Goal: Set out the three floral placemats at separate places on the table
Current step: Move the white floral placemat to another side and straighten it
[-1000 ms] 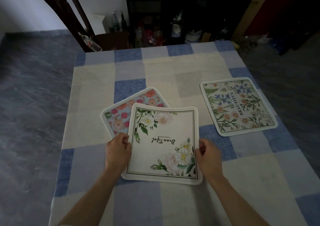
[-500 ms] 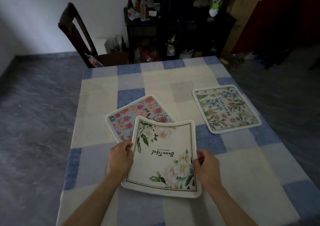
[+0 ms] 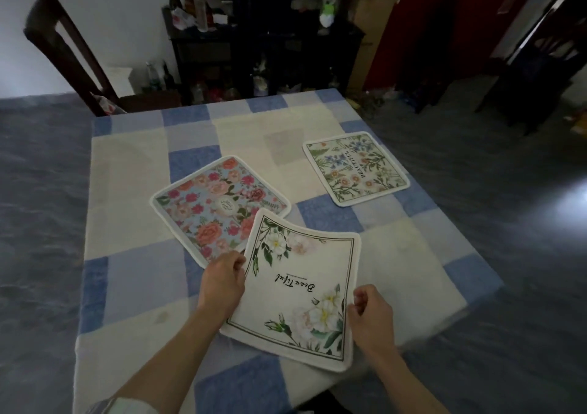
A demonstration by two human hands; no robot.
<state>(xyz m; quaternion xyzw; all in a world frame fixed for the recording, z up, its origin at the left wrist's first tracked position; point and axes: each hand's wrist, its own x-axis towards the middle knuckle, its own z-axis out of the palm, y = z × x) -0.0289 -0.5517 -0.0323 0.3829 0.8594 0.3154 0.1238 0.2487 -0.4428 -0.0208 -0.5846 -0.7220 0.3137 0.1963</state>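
White placemat [image 3: 301, 289] now further right

white placemat [image 3: 301, 289]: soft matt cloth | tablecloth [image 3: 133, 165]: matt checked fabric | chair [image 3: 66, 51]: dark wood

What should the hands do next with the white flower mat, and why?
Probably draw the white placemat toward the near right, onto bare tablecloth, and lay it flat. The left hand and right hand grip its side edges, the mat is bowed, and its far corner overlaps the pink rose placemat. The green placemat already lies apart.
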